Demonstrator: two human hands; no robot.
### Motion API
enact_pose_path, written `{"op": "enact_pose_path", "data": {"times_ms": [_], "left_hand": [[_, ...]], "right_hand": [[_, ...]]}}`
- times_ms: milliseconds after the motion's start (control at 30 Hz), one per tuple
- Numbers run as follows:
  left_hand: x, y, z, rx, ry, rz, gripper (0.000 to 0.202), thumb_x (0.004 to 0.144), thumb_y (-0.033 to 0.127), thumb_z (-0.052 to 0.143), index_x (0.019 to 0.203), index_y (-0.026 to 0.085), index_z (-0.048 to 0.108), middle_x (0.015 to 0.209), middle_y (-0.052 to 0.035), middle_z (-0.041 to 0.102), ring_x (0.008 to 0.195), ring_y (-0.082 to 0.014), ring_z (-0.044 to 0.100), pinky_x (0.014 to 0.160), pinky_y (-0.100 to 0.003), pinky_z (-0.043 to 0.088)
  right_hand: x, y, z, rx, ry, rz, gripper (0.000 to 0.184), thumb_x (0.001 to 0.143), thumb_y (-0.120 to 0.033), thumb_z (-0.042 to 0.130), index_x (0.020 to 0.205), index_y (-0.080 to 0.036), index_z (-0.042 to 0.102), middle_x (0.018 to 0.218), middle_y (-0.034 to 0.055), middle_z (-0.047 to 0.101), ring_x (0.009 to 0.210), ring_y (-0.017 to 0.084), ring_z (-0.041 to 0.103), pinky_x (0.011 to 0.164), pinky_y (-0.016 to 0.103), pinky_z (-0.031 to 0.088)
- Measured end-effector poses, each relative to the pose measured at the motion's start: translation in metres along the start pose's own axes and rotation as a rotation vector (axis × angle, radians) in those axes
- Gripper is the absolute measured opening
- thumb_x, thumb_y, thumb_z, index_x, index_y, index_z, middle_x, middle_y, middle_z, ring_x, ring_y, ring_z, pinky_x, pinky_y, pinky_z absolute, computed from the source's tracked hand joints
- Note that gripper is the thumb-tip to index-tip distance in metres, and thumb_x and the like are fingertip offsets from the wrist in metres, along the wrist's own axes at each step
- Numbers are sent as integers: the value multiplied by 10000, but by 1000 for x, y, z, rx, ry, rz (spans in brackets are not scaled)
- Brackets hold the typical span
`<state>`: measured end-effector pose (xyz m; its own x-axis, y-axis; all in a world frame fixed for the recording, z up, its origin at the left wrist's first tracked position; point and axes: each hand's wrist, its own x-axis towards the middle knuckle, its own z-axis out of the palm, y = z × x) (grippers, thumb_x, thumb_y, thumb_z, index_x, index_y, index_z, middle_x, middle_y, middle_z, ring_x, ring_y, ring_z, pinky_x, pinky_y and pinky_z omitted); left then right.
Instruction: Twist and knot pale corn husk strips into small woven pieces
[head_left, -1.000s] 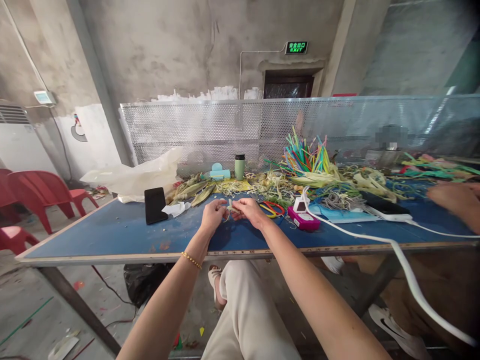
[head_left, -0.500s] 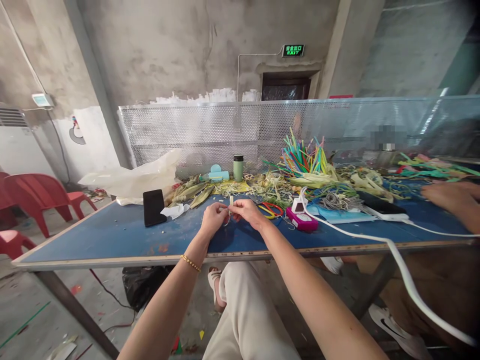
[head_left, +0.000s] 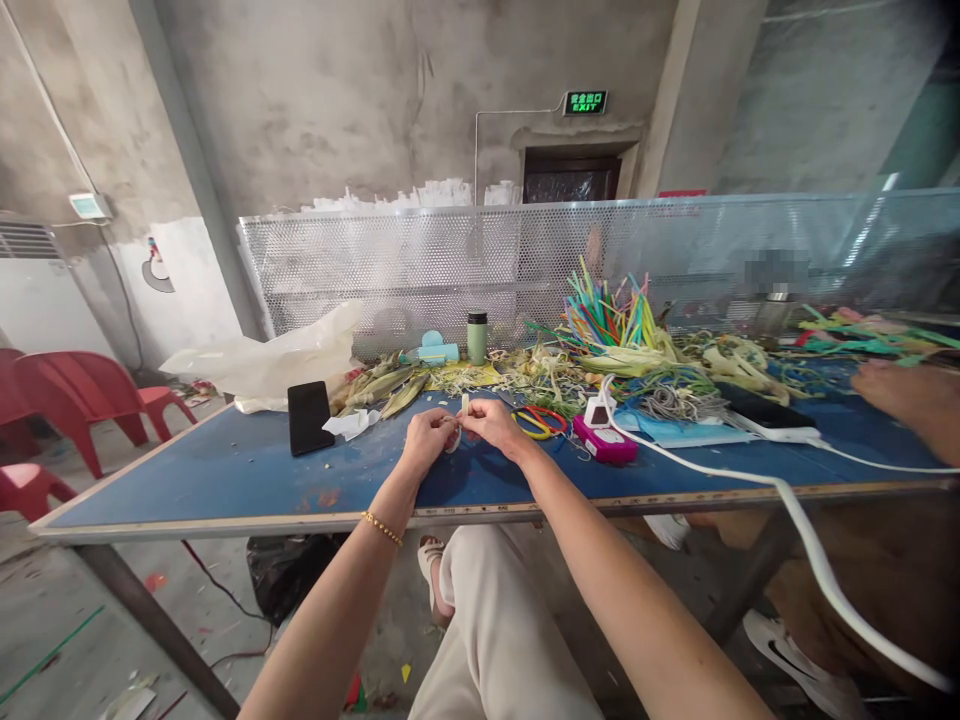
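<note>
Above the blue tabletop (head_left: 247,470), my left hand (head_left: 427,437) and my right hand (head_left: 491,425) meet with fingertips pinched together. Between them is a thin pale strip (head_left: 465,403), whose end sticks up from my right fingertips. A whitish loop of the same look curls below, beside my left fingers. It looks like a piece of corn husk, but it is small and partly covered by the fingers. Just to the right of my right hand lie red and yellow bendy strips (head_left: 547,422). Dried corn husks (head_left: 401,390) and pale scraps lie beyond both hands.
A black phone (head_left: 308,416), crumpled tissue (head_left: 351,424) and plastic bag (head_left: 277,360) lie left. A green bottle (head_left: 477,338) stands behind. Colourful pipe cleaners (head_left: 607,310), a magenta device (head_left: 604,440) and a white cable (head_left: 705,467) are right. Another person's hand (head_left: 904,395) rests far right.
My hands stay together in nearly the same place, with small finger movements. The pale strip's upright end shows slightly further right. The view has shifted slightly.
</note>
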<state>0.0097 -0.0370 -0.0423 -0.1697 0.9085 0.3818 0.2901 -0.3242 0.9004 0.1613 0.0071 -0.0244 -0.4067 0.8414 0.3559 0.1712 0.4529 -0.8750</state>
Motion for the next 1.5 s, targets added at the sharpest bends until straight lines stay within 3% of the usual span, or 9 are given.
{"op": "enact_pose_path", "data": {"times_ms": [300, 467, 667, 767, 867, 967, 1033, 1200, 1500], "left_hand": [[-5, 11, 0, -130, -38, -38, 115, 680, 271, 617, 629, 176, 659, 598, -11, 649, 561, -134, 572, 566, -234, 430], [-7, 18, -3, -177, 5, -58, 114, 667, 247, 604, 599, 167, 650, 566, -8, 626, 560, -128, 559, 553, -229, 416], [-5, 15, -2, -220, -2, -118, 125, 682, 242, 615, 588, 160, 612, 560, -15, 623, 528, -123, 573, 508, -221, 387], [-5, 13, 0, -251, -11, -156, 178, 696, 317, 700, 704, 154, 628, 580, -13, 636, 494, -123, 569, 485, -224, 379], [-5, 12, 1, -289, -102, -105, 381, 683, 459, 768, 862, 136, 677, 576, -13, 636, 484, -118, 548, 470, -221, 357], [-6, 9, 1, -345, -205, -56, 471, 669, 558, 765, 801, 110, 709, 565, -33, 627, 490, -113, 528, 460, -221, 324], [-6, 6, 0, -356, -200, -52, 471, 658, 570, 770, 716, 107, 707, 543, -39, 614, 475, -103, 495, 448, -223, 293], [-4, 2, 1, -370, -145, -83, 424, 636, 522, 795, 617, 110, 695, 515, -36, 608, 448, -88, 444, 445, -230, 295], [-1, 4, 0, -538, -132, -252, 299, 625, 312, 856, 769, 91, 714, 642, -94, 714, 562, -172, 667, 540, -247, 454]], "right_hand": [[1, 1, -1, 17, 25, -7, 65, 639, -212, 619, 695, -201, 651, 559, -22, 622, 553, 160, 593, 543, 257, 436], [0, -6, -2, 24, 52, 14, 62, 630, -233, 610, 656, -186, 641, 551, -21, 604, 536, 147, 561, 537, 260, 413], [-2, -6, -1, 63, 41, 11, 67, 626, -251, 624, 627, -184, 627, 578, -23, 608, 542, 136, 548, 555, 261, 412], [-1, -1, -1, 66, -1, -12, 64, 643, -244, 625, 646, -182, 637, 572, -26, 610, 547, 134, 548, 553, 253, 404], [-1, 4, -2, 77, -53, -38, 58, 666, -227, 618, 644, -178, 640, 562, -25, 614, 556, 135, 563, 565, 248, 420], [-1, 6, -3, 100, -106, -56, 110, 718, -269, 632, 666, -175, 654, 595, -11, 648, 592, 150, 607, 611, 259, 467], [-1, 4, -4, 89, -136, -65, 182, 767, -332, 628, 687, -173, 669, 622, 5, 673, 625, 170, 641, 639, 276, 496], [-2, -2, -2, 74, -91, -68, 244, 774, -422, 649, 702, -190, 639, 627, 12, 675, 608, 204, 668, 605, 311, 528], [1, -4, -2, -89, 81, -235, 246, 723, -395, 658, 626, -171, 624, 640, -6, 610, 640, 143, 540, 652, 265, 427]]}}
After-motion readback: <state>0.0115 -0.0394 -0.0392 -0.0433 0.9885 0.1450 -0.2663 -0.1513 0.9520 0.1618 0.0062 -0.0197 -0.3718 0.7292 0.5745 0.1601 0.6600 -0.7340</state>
